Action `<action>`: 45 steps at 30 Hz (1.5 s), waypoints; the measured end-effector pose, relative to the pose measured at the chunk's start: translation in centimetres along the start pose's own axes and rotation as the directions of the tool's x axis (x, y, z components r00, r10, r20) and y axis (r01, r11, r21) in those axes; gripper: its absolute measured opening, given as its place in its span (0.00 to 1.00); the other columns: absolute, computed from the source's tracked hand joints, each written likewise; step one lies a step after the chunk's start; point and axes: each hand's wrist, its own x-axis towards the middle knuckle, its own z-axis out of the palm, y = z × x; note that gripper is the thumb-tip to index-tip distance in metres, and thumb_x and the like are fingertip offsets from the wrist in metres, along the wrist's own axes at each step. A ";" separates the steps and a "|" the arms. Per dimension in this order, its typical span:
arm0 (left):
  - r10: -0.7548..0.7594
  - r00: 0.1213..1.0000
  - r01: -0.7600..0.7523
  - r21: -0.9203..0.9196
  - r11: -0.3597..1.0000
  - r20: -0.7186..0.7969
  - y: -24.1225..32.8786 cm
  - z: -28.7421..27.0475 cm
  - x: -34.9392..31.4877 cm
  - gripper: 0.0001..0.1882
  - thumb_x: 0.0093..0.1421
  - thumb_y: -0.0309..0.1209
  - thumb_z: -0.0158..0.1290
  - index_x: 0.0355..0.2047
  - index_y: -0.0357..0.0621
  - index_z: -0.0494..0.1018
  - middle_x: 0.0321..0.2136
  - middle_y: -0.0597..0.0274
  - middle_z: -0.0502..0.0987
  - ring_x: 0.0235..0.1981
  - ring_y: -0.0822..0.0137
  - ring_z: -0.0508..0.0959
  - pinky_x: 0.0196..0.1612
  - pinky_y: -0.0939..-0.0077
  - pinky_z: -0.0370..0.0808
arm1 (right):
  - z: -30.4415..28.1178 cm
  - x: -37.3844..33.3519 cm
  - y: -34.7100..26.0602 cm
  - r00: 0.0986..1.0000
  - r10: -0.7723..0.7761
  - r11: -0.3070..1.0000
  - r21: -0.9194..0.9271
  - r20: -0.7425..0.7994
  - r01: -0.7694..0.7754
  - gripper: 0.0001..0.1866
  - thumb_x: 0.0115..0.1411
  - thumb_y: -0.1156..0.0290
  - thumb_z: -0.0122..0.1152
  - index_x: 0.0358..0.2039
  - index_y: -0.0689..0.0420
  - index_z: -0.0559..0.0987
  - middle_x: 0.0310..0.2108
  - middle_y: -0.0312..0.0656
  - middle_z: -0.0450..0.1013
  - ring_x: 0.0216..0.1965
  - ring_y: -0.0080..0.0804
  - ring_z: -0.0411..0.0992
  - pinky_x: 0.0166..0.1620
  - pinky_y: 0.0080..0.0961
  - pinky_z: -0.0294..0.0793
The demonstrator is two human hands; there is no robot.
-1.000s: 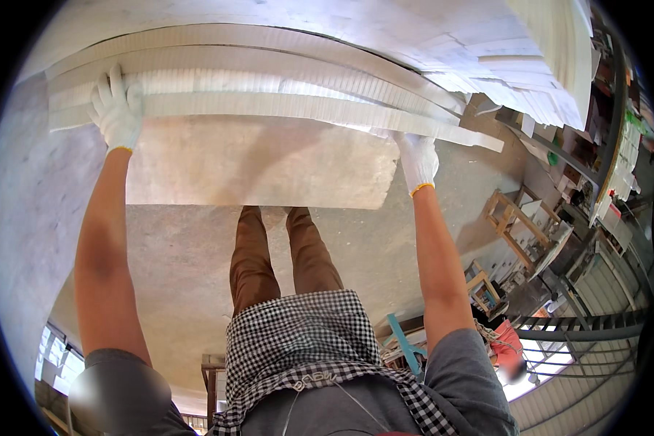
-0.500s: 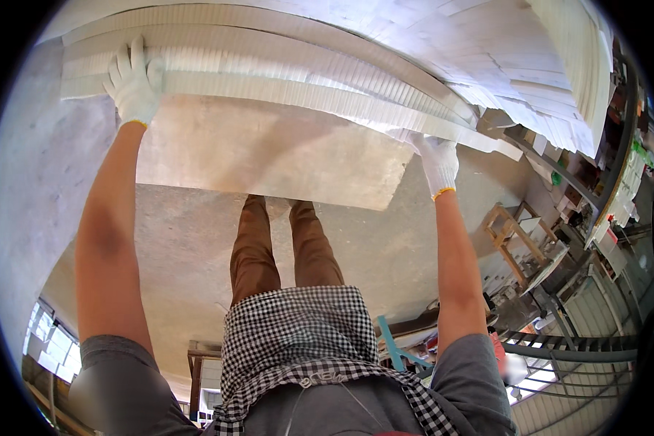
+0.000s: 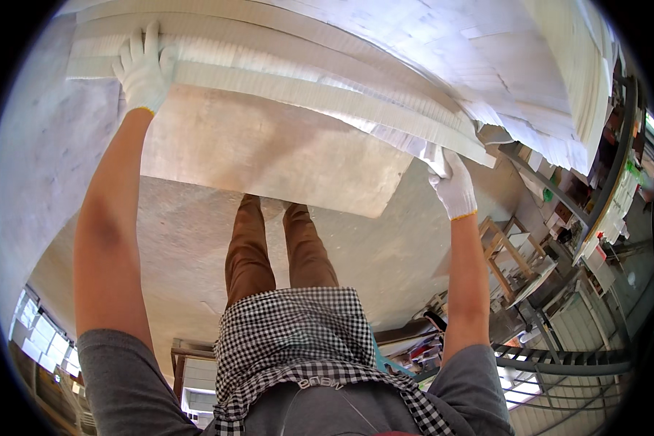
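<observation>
Left gloved hand (image 3: pixel 145 73): fingers spread, laid flat near the left end of the white ribbed strips (image 3: pixel 269 54), gripping nothing. Strips run along the far side of the tan board (image 3: pixel 269 145), their right ends beyond its right edge. Right gloved hand (image 3: pixel 454 189): fingers curled at the strips' near side, past that edge; cannot tell whether they grip

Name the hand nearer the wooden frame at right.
Right: the right hand is above-left of the wooden frame in view; the left hand is far left, at the white strips.
</observation>
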 end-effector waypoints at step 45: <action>-0.030 0.999 0.038 -0.487 0.873 0.024 -5.4 -6.0 1.0 0.39 0.45 0.51 0.66 0.54 0.45 0.69 0.54 0.54 0.69 0.60 0.52 0.64 0.62 0.51 0.58 | 49.0 -20.4 2.9 0.992 -0.119 0.956 -0.274 -0.034 0.105 0.26 0.66 0.62 0.61 0.58 0.66 0.71 0.48 0.40 0.73 0.45 0.27 0.71 0.47 0.25 0.72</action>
